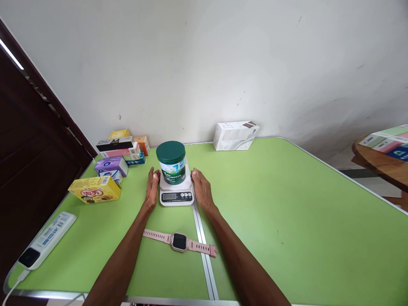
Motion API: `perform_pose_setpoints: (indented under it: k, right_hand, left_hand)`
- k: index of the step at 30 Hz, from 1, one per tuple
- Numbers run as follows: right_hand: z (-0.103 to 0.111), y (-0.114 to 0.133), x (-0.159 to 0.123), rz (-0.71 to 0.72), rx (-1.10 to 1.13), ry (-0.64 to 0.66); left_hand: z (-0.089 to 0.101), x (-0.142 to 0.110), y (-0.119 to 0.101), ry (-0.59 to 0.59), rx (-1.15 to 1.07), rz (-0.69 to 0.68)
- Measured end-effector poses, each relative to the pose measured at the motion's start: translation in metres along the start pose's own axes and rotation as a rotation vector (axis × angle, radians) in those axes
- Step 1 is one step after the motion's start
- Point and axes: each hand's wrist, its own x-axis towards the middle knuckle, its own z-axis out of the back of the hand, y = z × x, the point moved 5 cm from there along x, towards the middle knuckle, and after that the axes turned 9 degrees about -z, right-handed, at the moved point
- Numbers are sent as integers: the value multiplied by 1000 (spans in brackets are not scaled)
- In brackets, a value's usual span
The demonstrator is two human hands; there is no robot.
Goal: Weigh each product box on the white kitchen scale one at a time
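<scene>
A white kitchen scale (pixel 176 197) lies on the green folding table, its dark display and buttons facing me. On its platform a canister (pixel 172 163) with a dark green lid stands upright. My left hand (pixel 152 187) is at the scale's left side, thumb uppermost and fingers curved against the edge. My right hand (pixel 202 189) holds the opposite side, its fingertips near the platform's edge. Parts of the fingers of both hands are hidden. Nearer to me, between my forearms, a pink-strapped smartwatch (pixel 179 242) is laid out flat with its dark screen up.
At the left are a yellow snack box (pixel 95 190), a purple packet (pixel 111 165) and several stacked boxes (pixel 117 146). A white power bank (pixel 47 240) with a cable lies at the left edge. A white box (pixel 236 136) stands by the wall. Beyond the right edge is a wooden table (pixel 376 155).
</scene>
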Motion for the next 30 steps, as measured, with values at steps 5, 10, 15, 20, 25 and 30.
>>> perform_pose_setpoints:
  k: [5,10,15,20,25,30]
  right_hand:
    - [0,-6,2,-16,12,-16]
    - [-1,-13,3,5,12,-35]
    - [-3,-6,3,141,-44,-51]
    - [-25,20,7,280,-142,27]
    - [-55,34,20,221,-62,24]
    - [-59,43,28,193,38,-65]
  left_hand:
    - [-2,-1,-3,-4,25,0]
    - [-1,-4,-8,14,106,0]
    - [-5,-7,-44,82,458,-237]
    - [-30,6,-81,109,526,-349]
    - [-50,31,-90,115,458,-271]
    - [-62,41,-98,69,571,-262]
